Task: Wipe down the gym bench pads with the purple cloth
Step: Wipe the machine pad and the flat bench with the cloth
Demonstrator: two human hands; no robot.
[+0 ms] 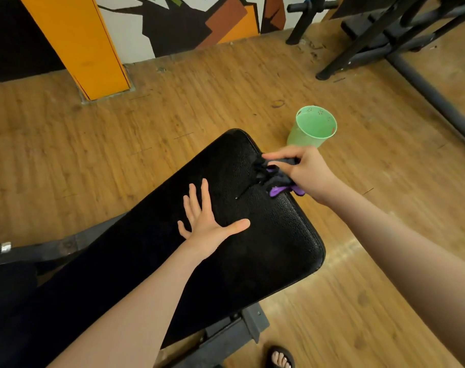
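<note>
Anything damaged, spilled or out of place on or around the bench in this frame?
Possibly: a thin line on the bench pad just left of the purple cloth could be a tear or a seam; it is too dark to tell. The green cup stands upright on the floor, nothing spilled.

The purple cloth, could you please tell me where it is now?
In the head view the purple cloth is bunched in the right hand on the bench pad's right edge, near the green cup.

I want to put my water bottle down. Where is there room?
The wood floor between the orange pillar and bench pad is bare. The pad's far end is crowded: left hand, right hand, purple cloth, green cup beside it.
</note>
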